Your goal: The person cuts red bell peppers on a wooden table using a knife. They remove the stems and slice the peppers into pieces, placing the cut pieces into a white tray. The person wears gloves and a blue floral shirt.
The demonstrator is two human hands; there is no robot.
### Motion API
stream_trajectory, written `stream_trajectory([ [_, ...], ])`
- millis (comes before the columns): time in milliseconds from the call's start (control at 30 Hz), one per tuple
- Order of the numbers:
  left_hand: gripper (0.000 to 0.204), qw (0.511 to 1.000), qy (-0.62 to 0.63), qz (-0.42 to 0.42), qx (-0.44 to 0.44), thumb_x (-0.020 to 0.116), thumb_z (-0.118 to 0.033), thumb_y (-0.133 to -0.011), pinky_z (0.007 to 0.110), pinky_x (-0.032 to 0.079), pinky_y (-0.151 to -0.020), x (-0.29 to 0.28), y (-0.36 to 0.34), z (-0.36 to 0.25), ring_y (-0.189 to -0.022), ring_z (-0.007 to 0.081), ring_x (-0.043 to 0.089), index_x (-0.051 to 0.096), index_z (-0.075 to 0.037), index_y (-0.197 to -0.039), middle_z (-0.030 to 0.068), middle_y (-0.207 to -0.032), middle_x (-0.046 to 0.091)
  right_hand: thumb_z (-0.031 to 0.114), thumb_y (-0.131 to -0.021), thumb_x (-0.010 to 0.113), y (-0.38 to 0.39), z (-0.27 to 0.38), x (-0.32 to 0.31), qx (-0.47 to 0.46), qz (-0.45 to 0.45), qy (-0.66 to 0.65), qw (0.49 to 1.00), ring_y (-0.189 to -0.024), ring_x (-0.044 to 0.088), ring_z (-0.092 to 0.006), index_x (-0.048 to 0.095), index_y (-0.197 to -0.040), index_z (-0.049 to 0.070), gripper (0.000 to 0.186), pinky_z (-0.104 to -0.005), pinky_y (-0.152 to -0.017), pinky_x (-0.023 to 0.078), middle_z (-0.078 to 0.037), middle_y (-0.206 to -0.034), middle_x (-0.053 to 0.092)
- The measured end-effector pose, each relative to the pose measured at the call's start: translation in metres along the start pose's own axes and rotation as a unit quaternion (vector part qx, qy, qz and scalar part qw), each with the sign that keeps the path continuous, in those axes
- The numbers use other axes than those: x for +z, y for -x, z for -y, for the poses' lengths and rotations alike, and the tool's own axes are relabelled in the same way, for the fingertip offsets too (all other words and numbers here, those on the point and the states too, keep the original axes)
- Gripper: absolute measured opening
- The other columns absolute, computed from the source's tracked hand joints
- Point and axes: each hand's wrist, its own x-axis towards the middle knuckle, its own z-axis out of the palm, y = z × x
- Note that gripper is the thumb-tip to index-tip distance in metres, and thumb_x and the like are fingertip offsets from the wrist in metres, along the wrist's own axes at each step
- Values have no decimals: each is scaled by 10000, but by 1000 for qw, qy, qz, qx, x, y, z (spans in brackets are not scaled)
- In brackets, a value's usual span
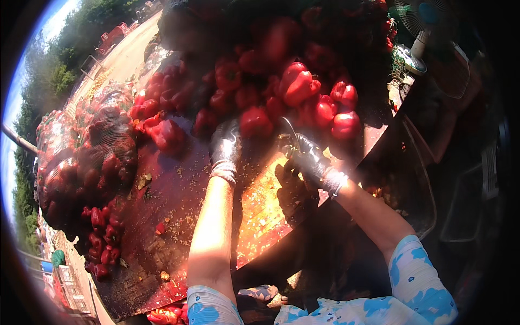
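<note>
Red peppers (296, 86) look slick, best cupped round their sides; my right hand (310, 156) grips a curved tool (292, 129); left hand (226, 143), I can't tell.

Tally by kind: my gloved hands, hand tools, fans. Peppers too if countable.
Gloved hands: 2 (left hand, right hand)
Curved metal tool: 1, in the right hand
Fan: 1
Total: 4, leaving out the red peppers; they overlap and fade into shadow, so no reliable count.
</note>
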Motion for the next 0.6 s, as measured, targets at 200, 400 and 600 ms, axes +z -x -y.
stream_trajectory([
  [200, 603, 993, 61, 43, -92, 580, -585, -872, 423, 456, -987, 75, -56, 39, -1177, 387, 579, 632, -112, -1243, 226, -1259, 614, 90, -948, 571, -79, -24, 2, -62, 7, 42, 997, -948, 564, -71, 561, -1299, 76, 352, -234, -816, 479, 8, -1076, 627],
  [400, 478, 966, 208, 109, -109, 659, -402, -896, 340, 477, -944, 50, -34, 2, -1074, 227, 612, 621, -92, -1257, 122, -1193, 655, 83, -950, 558, -93, -75, 10, -22, 87, -152, 984, -845, 590, -99, 550, -1274, 64, 325, -263, -747, 502, -9, -1053, 629],
  [600, 421, 919, 230, 320, -35, 673, -263, -938, 311, 434, -1012, -55, 51, 34, -1154, 144, 536, 584, -96, -1314, 40, -1254, 605, 204, -998, 560, 42, -49, 78, 193, 202, -210, 937, -774, 638, -140, 534, -1297, 73, 327, -302, -656, 543, -38, -1049, 658],
])
